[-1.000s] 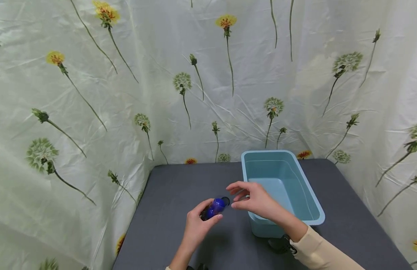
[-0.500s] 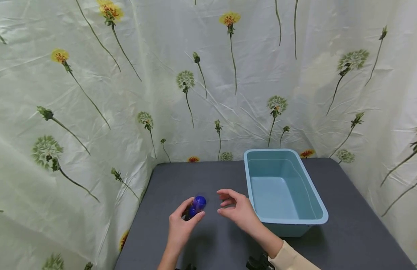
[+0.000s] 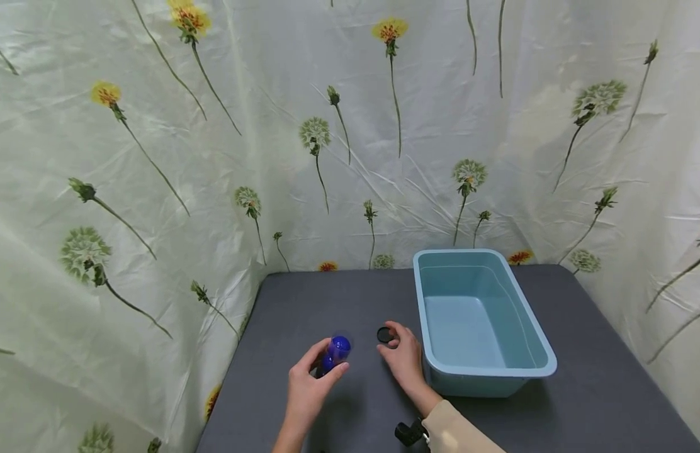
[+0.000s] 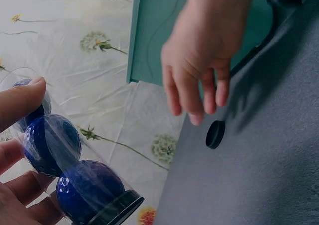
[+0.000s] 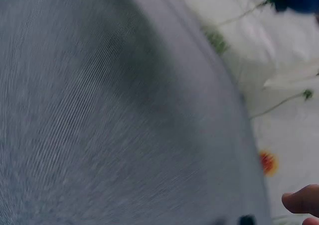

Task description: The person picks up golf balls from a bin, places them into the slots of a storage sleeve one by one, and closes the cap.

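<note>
My left hand grips a clear tube of blue golf balls, its thumb and fingers on either side. The left wrist view shows three balls inside the tube, a black cap at one end and a bare clear rim at the other. A small round black lid is by the fingertips of my right hand. From the left wrist, that lid appears on the table, apart from the right hand's loosely bent fingers. Only a fingertip edges into the right wrist view.
A light blue plastic tub stands on the dark grey table, just right of my right hand. Behind the table hangs a pale curtain printed with dandelions. A black wrist device sits at my right wrist.
The black lid, earlier at the tube's end near my right fingers, is now away from the tube on the table. Both hands shifted left from the first frame; the right hand moved down beside the tub.
</note>
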A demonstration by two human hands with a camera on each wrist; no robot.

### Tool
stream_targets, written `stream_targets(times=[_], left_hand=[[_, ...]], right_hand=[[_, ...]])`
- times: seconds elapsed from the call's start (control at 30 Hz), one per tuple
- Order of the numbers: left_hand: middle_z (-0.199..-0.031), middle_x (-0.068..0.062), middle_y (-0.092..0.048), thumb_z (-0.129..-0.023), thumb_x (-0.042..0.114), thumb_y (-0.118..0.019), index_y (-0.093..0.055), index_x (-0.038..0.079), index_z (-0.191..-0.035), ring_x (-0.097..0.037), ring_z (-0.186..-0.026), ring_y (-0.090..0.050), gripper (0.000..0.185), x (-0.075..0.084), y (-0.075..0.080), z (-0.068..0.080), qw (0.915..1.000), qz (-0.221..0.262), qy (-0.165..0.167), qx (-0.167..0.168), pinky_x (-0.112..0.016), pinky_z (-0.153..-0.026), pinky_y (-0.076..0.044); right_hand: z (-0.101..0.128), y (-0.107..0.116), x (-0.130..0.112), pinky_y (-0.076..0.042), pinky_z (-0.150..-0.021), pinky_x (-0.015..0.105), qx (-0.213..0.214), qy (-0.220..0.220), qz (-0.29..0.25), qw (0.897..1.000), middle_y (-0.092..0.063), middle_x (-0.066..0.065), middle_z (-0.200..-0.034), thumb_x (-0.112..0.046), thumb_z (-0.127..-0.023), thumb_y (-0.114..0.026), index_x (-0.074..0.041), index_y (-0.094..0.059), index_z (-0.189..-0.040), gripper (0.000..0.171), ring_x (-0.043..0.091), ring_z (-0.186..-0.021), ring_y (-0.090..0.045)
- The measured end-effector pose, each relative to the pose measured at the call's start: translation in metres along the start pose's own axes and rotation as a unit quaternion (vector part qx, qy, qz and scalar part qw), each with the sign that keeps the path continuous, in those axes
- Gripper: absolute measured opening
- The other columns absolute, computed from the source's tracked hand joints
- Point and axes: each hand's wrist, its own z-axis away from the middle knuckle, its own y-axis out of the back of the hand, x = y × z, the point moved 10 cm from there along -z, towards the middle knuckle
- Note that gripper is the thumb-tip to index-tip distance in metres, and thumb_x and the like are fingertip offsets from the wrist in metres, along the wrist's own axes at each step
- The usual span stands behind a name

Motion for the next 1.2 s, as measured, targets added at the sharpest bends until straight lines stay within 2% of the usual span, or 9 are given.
stream_targets(times=[0.1, 0.23, 0.37, 0.53, 0.67, 0.9, 1.07, 1.2], left_hand=[[-0.115, 0.002, -0.071, -0.075, 0.039, -0.090, -0.070, 0.023, -0.123, -0.019, -0.102, -0.067, 0.054, -0.002, -0.002, 0.002, 1.0000, 0.000, 0.000, -0.002, -0.050, -0.090, -0.052], [-0.115, 0.002, -0.071, -0.075, 0.039, -0.089, -0.070, 0.025, -0.123, -0.019, -0.102, -0.067, 0.053, -0.005, -0.005, 0.003, 1.0000, 0.001, 0.007, -0.007, -0.050, -0.090, -0.052], [-0.115, 0.002, -0.071, -0.075, 0.040, -0.089, -0.070, 0.026, -0.122, -0.017, -0.100, -0.066, 0.053, -0.007, -0.008, 0.003, 0.9998, 0.005, 0.014, -0.012, -0.049, -0.089, -0.053], [-0.116, 0.002, -0.071, -0.075, 0.040, -0.089, -0.070, 0.026, -0.123, -0.017, -0.101, -0.066, 0.054, -0.008, -0.009, 0.004, 0.9996, 0.011, 0.021, -0.017, -0.047, -0.089, -0.053], [-0.116, 0.001, -0.071, -0.075, 0.039, -0.090, -0.070, 0.025, -0.123, -0.018, -0.101, -0.066, 0.054, -0.009, -0.008, 0.004, 0.9994, 0.017, 0.022, -0.019, -0.048, -0.089, -0.053], [-0.116, 0.002, -0.071, -0.075, 0.039, -0.089, -0.070, 0.021, -0.125, -0.017, -0.100, -0.066, 0.056, -0.011, -0.009, 0.004, 0.9992, 0.011, 0.029, -0.024, -0.047, -0.090, -0.052], [-0.115, 0.003, -0.071, -0.075, 0.040, -0.090, -0.070, 0.024, -0.124, -0.016, -0.100, -0.066, 0.055, -0.011, -0.011, 0.003, 0.9992, 0.014, 0.028, -0.025, -0.045, -0.089, -0.053], [-0.115, 0.003, -0.071, -0.075, 0.040, -0.090, -0.070, 0.024, -0.124, -0.016, -0.100, -0.066, 0.055, -0.013, -0.009, 0.002, 0.9994, 0.011, 0.027, -0.021, -0.044, -0.089, -0.053]], right_hand=[[-0.003, -0.002, 0.015, -0.050, -0.070, 0.037, 0.026, 0.001, 0.025, 0.999, -0.065, 0.015, -0.104, -0.002, -0.071, -0.089, -0.005, -0.069, -0.122, 0.055, 0.023, -0.076, -0.064], [-0.007, -0.004, 0.026, -0.049, -0.068, 0.036, 0.037, -0.004, 0.040, 0.999, -0.064, 0.013, -0.102, -0.004, -0.070, -0.091, -0.006, -0.070, -0.121, 0.055, 0.018, -0.071, -0.061], [-0.010, -0.004, 0.031, -0.050, -0.068, 0.040, 0.036, -0.003, 0.060, 0.998, -0.063, 0.012, -0.101, -0.009, -0.071, -0.091, -0.006, -0.070, -0.121, 0.054, 0.020, -0.074, -0.061], [-0.013, -0.010, 0.039, -0.050, -0.067, 0.045, 0.027, -0.010, 0.111, 0.993, -0.058, 0.011, -0.101, -0.019, -0.072, -0.092, -0.008, -0.069, -0.123, 0.057, 0.026, -0.080, -0.060], [-0.015, -0.017, 0.043, -0.048, -0.063, 0.045, 0.016, -0.023, 0.137, 0.990, -0.054, 0.012, -0.101, -0.026, -0.072, -0.092, -0.008, -0.070, -0.124, 0.059, 0.027, -0.076, -0.058], [-0.013, -0.018, 0.042, -0.043, -0.057, 0.039, 0.016, -0.033, 0.150, 0.988, -0.051, 0.007, -0.095, -0.026, -0.072, -0.093, -0.015, -0.076, -0.112, 0.045, 0.023, -0.067, -0.053], [-0.010, -0.016, 0.039, -0.043, -0.058, 0.040, 0.014, -0.008, 0.164, 0.986, -0.052, 0.005, -0.094, -0.027, -0.071, -0.093, -0.015, -0.075, -0.108, 0.043, 0.021, -0.064, -0.052], [-0.006, -0.015, 0.032, -0.047, -0.064, 0.041, 0.005, 0.030, 0.150, 0.988, -0.056, 0.002, -0.092, -0.024, -0.071, -0.093, -0.013, -0.074, -0.106, 0.041, 0.020, -0.072, -0.056]])
